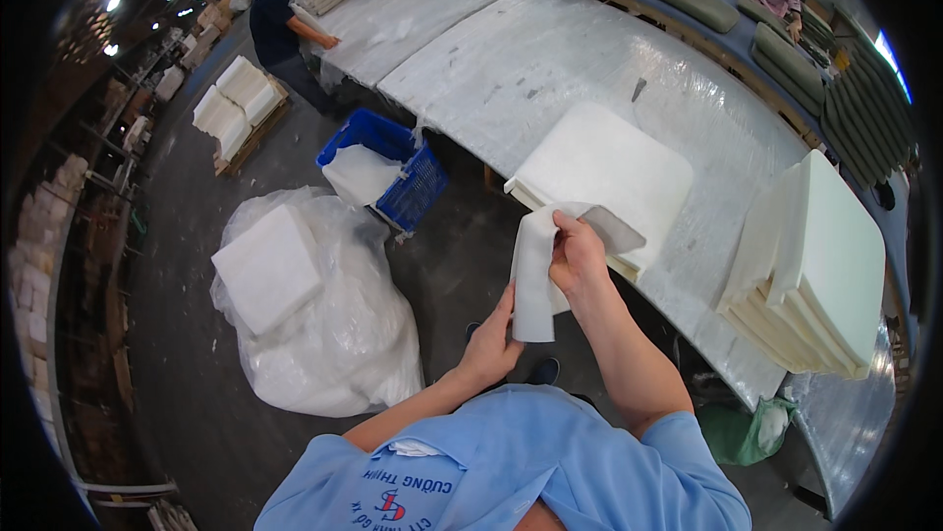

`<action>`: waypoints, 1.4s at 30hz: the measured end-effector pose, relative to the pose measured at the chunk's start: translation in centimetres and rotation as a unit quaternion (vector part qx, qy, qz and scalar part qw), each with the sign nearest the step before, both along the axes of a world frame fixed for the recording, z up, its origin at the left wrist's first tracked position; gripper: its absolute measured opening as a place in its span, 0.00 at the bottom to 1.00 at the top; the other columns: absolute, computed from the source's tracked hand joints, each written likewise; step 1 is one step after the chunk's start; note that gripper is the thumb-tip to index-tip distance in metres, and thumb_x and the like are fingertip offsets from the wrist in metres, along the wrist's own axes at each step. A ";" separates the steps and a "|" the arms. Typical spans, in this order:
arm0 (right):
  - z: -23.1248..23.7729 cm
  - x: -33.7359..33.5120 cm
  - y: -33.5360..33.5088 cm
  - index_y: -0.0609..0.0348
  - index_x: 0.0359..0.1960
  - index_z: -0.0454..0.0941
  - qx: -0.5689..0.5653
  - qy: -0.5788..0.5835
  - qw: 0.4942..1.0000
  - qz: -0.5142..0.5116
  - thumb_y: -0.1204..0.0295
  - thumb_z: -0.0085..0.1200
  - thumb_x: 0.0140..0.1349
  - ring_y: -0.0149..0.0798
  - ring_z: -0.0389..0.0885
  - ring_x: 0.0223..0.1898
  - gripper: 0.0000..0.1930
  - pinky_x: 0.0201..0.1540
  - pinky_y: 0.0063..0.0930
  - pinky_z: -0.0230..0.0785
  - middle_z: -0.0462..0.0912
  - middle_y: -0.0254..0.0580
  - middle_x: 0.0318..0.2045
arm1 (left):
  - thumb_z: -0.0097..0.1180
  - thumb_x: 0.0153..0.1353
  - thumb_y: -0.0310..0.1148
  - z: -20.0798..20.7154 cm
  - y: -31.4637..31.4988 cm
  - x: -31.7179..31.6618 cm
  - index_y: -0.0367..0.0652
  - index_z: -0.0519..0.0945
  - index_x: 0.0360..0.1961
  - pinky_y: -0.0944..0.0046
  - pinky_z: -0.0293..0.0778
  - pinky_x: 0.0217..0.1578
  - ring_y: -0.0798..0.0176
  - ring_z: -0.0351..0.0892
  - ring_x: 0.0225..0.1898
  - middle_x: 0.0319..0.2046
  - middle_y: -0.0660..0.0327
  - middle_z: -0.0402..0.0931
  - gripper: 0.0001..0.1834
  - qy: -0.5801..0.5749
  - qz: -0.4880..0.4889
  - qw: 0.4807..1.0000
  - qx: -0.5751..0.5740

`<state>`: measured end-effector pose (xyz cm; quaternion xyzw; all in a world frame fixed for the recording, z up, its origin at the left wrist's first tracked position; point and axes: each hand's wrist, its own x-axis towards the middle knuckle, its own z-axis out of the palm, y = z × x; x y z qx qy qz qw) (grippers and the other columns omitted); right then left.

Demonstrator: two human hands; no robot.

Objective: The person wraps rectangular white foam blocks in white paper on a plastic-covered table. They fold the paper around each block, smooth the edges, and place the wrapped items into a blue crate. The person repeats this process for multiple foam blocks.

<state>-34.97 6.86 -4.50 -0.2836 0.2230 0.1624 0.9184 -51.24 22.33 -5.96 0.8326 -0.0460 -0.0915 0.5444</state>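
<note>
A pale, bendy strip [535, 271] of foam or padding hangs folded over between my hands, in front of the table edge. My right hand [580, 254] is closed on its upper part, the thumb on top. A greyish flap [617, 228] sticks out beyond that hand, over the cushion. Lower down, my left hand [493, 342] grips the strip's left edge; part of its fingers is hidden behind it. Just past my hands lies a white, round-cornered cushion pad [604, 163] on the plastic-covered table [501, 59].
Stacked white cushions [830, 256] stand at the table's right end. To my left are a plastic bag of white padding [344, 335] with a square pad [267, 268] on top, and a blue crate [408, 192]. Co-workers stand at the far tables. Green cushions [693, 5] lie back right.
</note>
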 end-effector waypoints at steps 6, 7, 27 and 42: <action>2.8 1.3 -0.9 0.58 0.58 0.72 -0.030 -0.077 0.996 0.025 0.70 0.51 0.78 0.42 0.87 0.45 0.12 0.50 0.42 0.83 0.84 0.43 0.50 | 0.57 0.78 0.35 1.1 1.0 3.6 0.35 0.77 0.64 0.56 0.83 0.51 0.60 0.88 0.46 0.48 0.56 0.86 0.20 0.017 0.084 0.986 -0.144; 4.1 1.0 -0.8 0.58 0.59 0.72 -0.065 -0.101 0.992 0.046 0.70 0.51 0.78 0.43 0.87 0.47 0.13 0.50 0.41 0.82 0.84 0.44 0.51 | 0.56 0.78 0.35 1.4 1.4 3.9 0.37 0.76 0.65 0.56 0.83 0.52 0.60 0.88 0.48 0.50 0.57 0.86 0.20 0.067 0.105 0.964 -0.236; 2.4 -10.9 -0.6 0.64 0.59 0.83 -0.440 -0.388 0.795 0.158 0.75 0.63 0.69 0.24 0.83 0.37 0.18 0.42 0.23 0.77 0.89 0.40 0.39 | 0.62 0.73 0.26 5.5 3.3 4.8 0.39 0.83 0.54 0.73 0.76 0.43 0.74 0.84 0.41 0.41 0.65 0.87 0.11 0.115 0.077 0.944 -0.300; 2.0 -12.5 0.9 0.62 0.61 0.82 -0.488 -0.414 0.743 0.197 0.70 0.53 0.75 0.33 0.86 0.35 0.17 0.41 0.29 0.77 0.88 0.53 0.35 | 0.62 0.73 0.28 3.9 3.0 1.8 0.39 0.84 0.45 0.70 0.80 0.43 0.74 0.83 0.38 0.37 0.65 0.85 0.05 0.130 0.132 0.926 -0.329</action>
